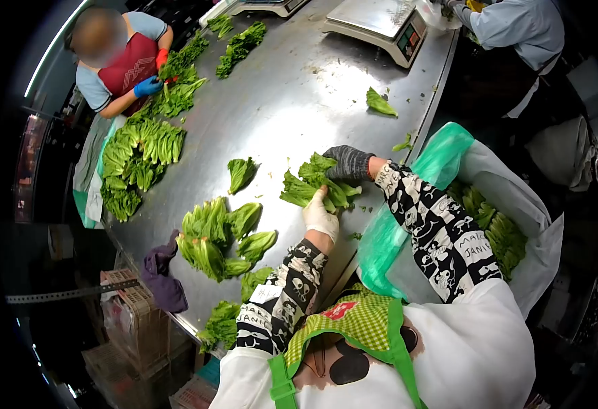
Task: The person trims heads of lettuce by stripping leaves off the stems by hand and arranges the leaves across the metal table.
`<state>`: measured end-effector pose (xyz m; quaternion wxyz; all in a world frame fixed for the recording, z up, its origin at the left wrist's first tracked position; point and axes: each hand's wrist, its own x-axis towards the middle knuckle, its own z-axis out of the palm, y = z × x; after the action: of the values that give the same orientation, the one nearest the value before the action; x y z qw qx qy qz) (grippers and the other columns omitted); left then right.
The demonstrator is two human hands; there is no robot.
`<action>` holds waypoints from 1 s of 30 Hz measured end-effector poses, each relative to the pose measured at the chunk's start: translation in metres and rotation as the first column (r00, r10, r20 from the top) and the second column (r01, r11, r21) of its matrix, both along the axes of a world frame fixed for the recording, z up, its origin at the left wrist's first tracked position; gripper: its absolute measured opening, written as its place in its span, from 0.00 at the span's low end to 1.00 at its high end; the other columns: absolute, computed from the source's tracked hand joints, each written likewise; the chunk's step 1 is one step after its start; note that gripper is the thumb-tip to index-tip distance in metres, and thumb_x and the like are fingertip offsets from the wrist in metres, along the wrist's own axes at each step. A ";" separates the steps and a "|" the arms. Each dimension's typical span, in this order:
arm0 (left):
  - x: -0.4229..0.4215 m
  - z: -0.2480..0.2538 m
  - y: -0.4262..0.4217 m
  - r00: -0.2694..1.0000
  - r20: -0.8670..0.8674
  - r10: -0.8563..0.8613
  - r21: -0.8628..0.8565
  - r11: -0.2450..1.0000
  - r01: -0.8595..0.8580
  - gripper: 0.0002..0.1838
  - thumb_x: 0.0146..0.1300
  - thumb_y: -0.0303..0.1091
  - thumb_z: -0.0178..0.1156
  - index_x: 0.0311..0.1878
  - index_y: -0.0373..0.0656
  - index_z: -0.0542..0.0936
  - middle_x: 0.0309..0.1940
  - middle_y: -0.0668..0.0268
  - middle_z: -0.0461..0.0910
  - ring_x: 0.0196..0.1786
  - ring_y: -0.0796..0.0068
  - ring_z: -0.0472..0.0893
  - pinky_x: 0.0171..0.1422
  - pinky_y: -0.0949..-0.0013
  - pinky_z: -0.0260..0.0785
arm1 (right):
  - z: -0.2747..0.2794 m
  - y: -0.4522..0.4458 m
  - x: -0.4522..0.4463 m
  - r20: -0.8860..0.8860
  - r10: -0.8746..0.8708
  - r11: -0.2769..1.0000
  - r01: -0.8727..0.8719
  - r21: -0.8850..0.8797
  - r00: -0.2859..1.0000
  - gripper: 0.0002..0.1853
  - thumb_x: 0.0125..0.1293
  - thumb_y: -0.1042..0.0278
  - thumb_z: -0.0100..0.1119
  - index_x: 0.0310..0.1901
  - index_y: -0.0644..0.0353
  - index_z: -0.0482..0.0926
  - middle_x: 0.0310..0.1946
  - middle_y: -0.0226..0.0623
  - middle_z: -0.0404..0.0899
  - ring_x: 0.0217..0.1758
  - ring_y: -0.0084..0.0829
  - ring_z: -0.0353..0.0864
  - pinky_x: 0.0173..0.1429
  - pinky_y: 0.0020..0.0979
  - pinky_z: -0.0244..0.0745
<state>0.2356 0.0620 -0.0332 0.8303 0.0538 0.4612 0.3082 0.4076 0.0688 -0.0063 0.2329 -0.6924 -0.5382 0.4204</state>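
Note:
My left hand (321, 219), in a white glove, grips a bunch of leafy lettuce (305, 185) from below, with the thumb across its stalks. At the bunch's upper right, my right hand (348, 163) in a dark grey knitted glove has its fingers closed on the leaves; the fingertips are partly hidden. The bunch is just above the metal table (299, 123). Left of it lies a single small lettuce piece (241, 174). A pile of lettuce heads (210, 235) is nearer my left forearm, with more lettuce (221, 326) at the table's near edge.
A lined bag (510, 160) holding lettuce (493, 232) stands at my right, green plastic (387, 252) at its edge. A scale (374, 27) is at the back. A gloved co-worker (125, 61) handles greens at left; another person (517, 34) stands far right. A purple cloth (161, 273) hangs over the edge.

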 end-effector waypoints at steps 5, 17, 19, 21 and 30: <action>0.057 0.004 0.032 0.998 0.049 -0.046 0.132 0.990 0.040 0.10 0.62 0.27 0.61 0.46 0.40 0.76 0.42 0.63 0.81 0.44 0.63 0.82 0.48 0.52 0.76 | 0.027 0.008 0.055 0.062 -0.150 0.978 0.139 0.153 0.987 0.33 0.51 0.54 0.69 0.55 0.69 0.75 0.48 0.56 0.79 0.52 0.45 0.80 0.58 0.35 0.74; 0.185 0.025 0.056 0.995 0.057 -0.080 0.035 0.996 0.078 0.11 0.58 0.25 0.67 0.43 0.36 0.78 0.37 0.62 0.82 0.34 0.68 0.82 0.37 0.64 0.77 | 0.033 0.029 0.171 0.388 -0.165 0.986 0.149 0.073 0.907 0.28 0.52 0.63 0.61 0.57 0.61 0.75 0.52 0.54 0.77 0.56 0.47 0.77 0.61 0.37 0.71; 0.186 0.020 0.056 0.992 0.020 -0.121 0.017 0.993 0.121 0.10 0.60 0.25 0.65 0.43 0.38 0.77 0.39 0.61 0.81 0.36 0.66 0.83 0.39 0.62 0.80 | 0.012 0.025 0.180 0.576 -0.192 0.980 0.183 0.074 0.795 0.29 0.53 0.60 0.62 0.58 0.61 0.74 0.54 0.53 0.76 0.57 0.47 0.76 0.63 0.37 0.69; 0.178 0.018 0.050 0.971 -0.159 -0.178 0.106 0.975 0.196 0.14 0.57 0.31 0.69 0.44 0.37 0.78 0.39 0.63 0.82 0.36 0.70 0.80 0.39 0.67 0.74 | 0.011 0.021 0.172 0.663 -0.231 0.966 0.249 0.069 0.712 0.33 0.54 0.53 0.62 0.60 0.61 0.71 0.58 0.52 0.73 0.61 0.47 0.72 0.65 0.39 0.66; 0.125 0.003 0.039 0.801 -0.504 -0.322 0.307 0.800 0.515 0.22 0.50 0.28 0.71 0.45 0.36 0.73 0.31 0.61 0.79 0.25 0.74 0.76 0.28 0.70 0.70 | 0.038 0.014 0.126 0.590 -0.454 0.889 0.301 0.344 0.667 0.31 0.53 0.57 0.68 0.57 0.64 0.74 0.53 0.53 0.76 0.60 0.49 0.72 0.66 0.40 0.66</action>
<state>0.3610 0.1006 -0.0298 0.7236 0.4044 0.5277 0.1858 0.5340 0.0824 0.0317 0.1854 -0.8618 -0.4711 0.0311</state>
